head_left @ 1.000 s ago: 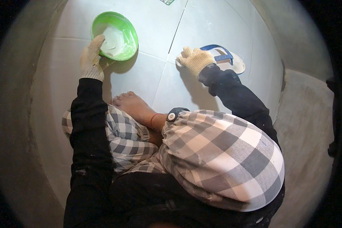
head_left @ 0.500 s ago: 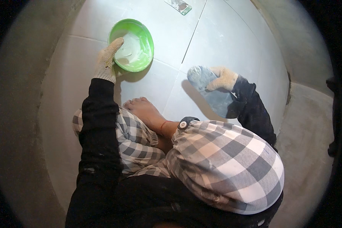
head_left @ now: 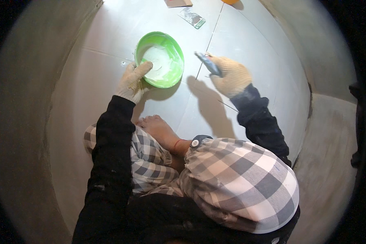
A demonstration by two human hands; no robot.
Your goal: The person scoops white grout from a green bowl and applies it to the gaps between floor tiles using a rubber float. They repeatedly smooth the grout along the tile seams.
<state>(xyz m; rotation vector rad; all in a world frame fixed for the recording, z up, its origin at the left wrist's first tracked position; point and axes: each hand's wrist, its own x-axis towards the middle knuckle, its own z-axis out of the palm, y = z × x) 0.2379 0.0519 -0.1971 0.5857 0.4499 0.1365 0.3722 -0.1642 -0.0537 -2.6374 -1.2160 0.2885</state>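
Note:
My left hand (head_left: pixel 133 80), in a cream knit glove, grips the near-left rim of a round green bowl (head_left: pixel 176 57), thumb over the inside. White paste (head_left: pixel 158 61) lies in the bowl and smears its wall. My right hand (head_left: pixel 232 75), gloved alike, is closed on a flat blue-grey pad (head_left: pixel 208 64) with a rounded end, held almost edge-on to the right of the bowl. The pad is apart from the bowl and above the tiles; most of it is hidden by the glove, and its kind is unclear.
A phone (head_left: pixel 192 18) lies on the white tiled floor (head_left: pixel 122 40) beyond the bowl, near a brown flat piece (head_left: pixel 178 3) and an orange object (head_left: pixel 230 1). Grey walls rise at both sides. My bare foot (head_left: pixel 156 127) is close below the bowl.
The bowl has shifted right and slightly nearer in my left hand. My right hand has moved up and left, turning the pad from flat-facing to edge-on.

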